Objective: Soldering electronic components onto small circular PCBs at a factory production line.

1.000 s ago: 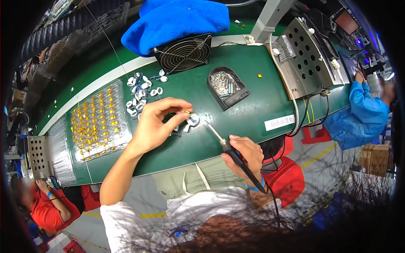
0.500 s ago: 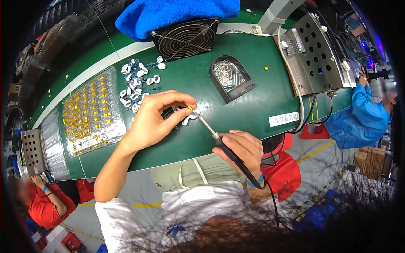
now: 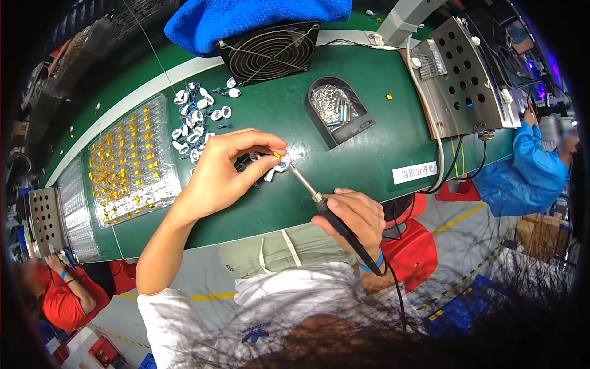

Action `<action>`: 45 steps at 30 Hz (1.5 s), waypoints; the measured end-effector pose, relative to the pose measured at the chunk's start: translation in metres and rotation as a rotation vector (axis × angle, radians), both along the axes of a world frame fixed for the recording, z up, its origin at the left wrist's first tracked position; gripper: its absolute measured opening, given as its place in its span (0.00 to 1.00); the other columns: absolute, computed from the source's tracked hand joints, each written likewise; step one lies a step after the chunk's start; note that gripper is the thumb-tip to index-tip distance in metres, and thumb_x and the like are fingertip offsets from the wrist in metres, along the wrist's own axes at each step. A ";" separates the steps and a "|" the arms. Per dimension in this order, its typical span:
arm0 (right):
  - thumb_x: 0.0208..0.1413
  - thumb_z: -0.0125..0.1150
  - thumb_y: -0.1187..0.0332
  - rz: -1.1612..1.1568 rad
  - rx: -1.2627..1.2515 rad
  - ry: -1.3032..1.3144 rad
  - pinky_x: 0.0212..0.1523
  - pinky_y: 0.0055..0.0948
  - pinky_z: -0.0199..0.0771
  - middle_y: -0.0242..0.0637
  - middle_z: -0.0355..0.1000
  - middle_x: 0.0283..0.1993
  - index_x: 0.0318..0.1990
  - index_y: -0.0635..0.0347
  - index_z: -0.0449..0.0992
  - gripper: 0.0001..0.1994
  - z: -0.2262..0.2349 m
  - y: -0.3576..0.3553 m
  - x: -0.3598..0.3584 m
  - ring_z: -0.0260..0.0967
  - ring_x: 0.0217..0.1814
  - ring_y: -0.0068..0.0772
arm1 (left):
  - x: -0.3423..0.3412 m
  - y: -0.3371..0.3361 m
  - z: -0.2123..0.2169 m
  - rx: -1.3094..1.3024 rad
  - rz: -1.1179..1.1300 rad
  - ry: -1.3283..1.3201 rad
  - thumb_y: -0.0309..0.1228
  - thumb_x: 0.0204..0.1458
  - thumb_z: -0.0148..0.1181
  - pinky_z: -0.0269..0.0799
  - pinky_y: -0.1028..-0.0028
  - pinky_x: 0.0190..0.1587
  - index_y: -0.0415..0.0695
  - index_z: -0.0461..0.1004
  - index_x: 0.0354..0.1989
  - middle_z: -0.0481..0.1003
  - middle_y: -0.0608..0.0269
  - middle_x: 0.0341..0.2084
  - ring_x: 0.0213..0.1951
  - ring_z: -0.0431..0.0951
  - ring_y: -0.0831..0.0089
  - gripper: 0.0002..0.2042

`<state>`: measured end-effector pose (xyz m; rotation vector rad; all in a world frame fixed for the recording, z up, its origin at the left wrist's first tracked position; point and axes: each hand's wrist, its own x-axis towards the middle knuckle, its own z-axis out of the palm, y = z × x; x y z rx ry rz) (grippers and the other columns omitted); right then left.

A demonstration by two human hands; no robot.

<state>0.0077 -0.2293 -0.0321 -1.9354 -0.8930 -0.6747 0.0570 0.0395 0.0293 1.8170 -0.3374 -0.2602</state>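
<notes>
My right hand (image 3: 359, 215) is closed around the black handle of a soldering iron (image 3: 306, 183), held like a pen. Its metal tip reaches up and left to a small white shell part (image 3: 282, 166) just below my left fingertips. My left hand (image 3: 227, 169) pinches a small yellow piece (image 3: 276, 155) between thumb and index finger, right beside the white part. Whether the tip touches either one is too small to tell. Behind my left hand lies a loose heap of white shell parts with dark wires (image 3: 198, 117).
A clear tray (image 3: 166, 184) of yellow pieces stands on the left. Beyond my hands are a black dish (image 3: 361, 128) of metal wire shavings and a black fan (image 3: 267, 52) under a blue towel (image 3: 258, 18). A perforated metal box (image 3: 439, 111) sits right. Co-workers sit at both sides.
Both hands keep nearly the same pose, with the iron's tip still at the white part. The view has shifted very slightly.
</notes>
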 end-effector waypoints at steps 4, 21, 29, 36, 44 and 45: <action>0.47 0.84 0.67 -0.010 0.002 0.010 0.42 0.39 0.88 0.45 0.82 0.37 0.49 0.65 0.79 0.24 0.003 -0.003 -0.001 0.85 0.39 0.46 | 0.000 -0.001 0.000 0.045 0.000 -0.046 0.16 0.58 0.65 0.79 0.69 0.56 0.35 0.81 0.49 0.82 0.54 0.46 0.50 0.83 0.65 0.11; 0.49 0.82 0.69 -0.007 0.037 0.035 0.39 0.40 0.87 0.46 0.80 0.37 0.51 0.67 0.78 0.23 0.008 -0.015 -0.004 0.83 0.38 0.50 | -0.004 -0.008 -0.004 0.131 -0.025 -0.376 0.14 0.51 0.68 0.81 0.68 0.47 0.36 0.84 0.41 0.84 0.54 0.43 0.44 0.84 0.62 0.10; 0.45 0.84 0.69 0.040 0.016 -0.002 0.43 0.41 0.88 0.44 0.81 0.38 0.47 0.66 0.80 0.23 0.007 -0.012 0.004 0.83 0.38 0.47 | -0.007 -0.012 -0.004 0.139 0.107 -0.475 0.16 0.49 0.72 0.82 0.70 0.47 0.38 0.83 0.42 0.85 0.55 0.42 0.43 0.86 0.63 0.12; 0.44 0.85 0.68 0.043 -0.004 -0.012 0.40 0.39 0.88 0.43 0.82 0.36 0.47 0.65 0.80 0.23 0.005 -0.009 0.007 0.83 0.36 0.45 | -0.011 -0.010 -0.010 0.188 0.129 -0.529 0.15 0.49 0.72 0.82 0.68 0.43 0.38 0.83 0.42 0.84 0.57 0.40 0.40 0.86 0.63 0.12; 0.45 0.84 0.66 0.012 0.041 -0.015 0.37 0.35 0.86 0.38 0.82 0.33 0.42 0.62 0.82 0.19 0.004 -0.004 0.009 0.81 0.31 0.39 | -0.009 -0.013 -0.008 0.280 0.070 -0.779 0.14 0.45 0.73 0.80 0.67 0.43 0.37 0.81 0.40 0.84 0.56 0.37 0.40 0.86 0.61 0.13; 0.45 0.84 0.66 0.010 0.041 -0.014 0.37 0.35 0.86 0.38 0.82 0.33 0.42 0.62 0.82 0.19 0.003 -0.004 0.010 0.81 0.31 0.39 | -0.009 -0.013 -0.008 0.279 0.069 -0.778 0.14 0.45 0.73 0.80 0.67 0.43 0.37 0.81 0.40 0.84 0.56 0.37 0.40 0.86 0.61 0.13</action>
